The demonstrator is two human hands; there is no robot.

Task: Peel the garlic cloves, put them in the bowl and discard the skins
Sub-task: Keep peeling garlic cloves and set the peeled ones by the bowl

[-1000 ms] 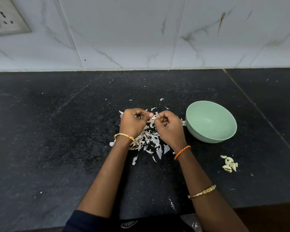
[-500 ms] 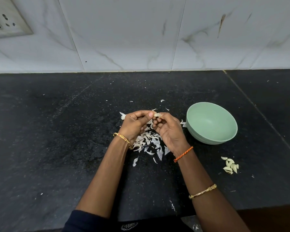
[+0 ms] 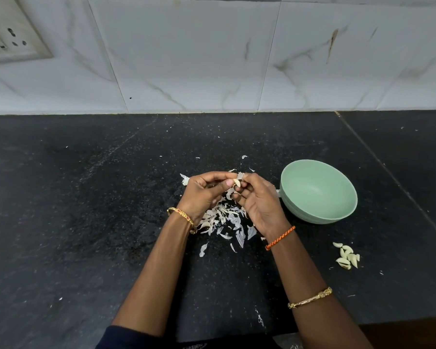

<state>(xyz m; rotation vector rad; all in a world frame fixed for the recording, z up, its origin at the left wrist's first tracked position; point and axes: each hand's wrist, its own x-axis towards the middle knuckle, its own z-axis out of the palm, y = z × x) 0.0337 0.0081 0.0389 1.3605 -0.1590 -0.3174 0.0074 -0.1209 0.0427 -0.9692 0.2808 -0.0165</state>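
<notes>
Since a second ago, raised off the skin pile (image 3: 224, 217), left hand (image 3: 203, 195) and right hand (image 3: 258, 205) both pinching a half-peeled clove (image 3: 236, 182); peeled cloves (image 3: 347, 256) heaped near the bowl (image 3: 317, 195), none visibly inside, skins undiscarded.

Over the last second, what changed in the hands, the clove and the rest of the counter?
Both hands rose off the skin pile; the left hand and right hand uncurled and now pinch a garlic clove in plain view between them. The green bowl and the cloves lying beside it stayed put.
</notes>
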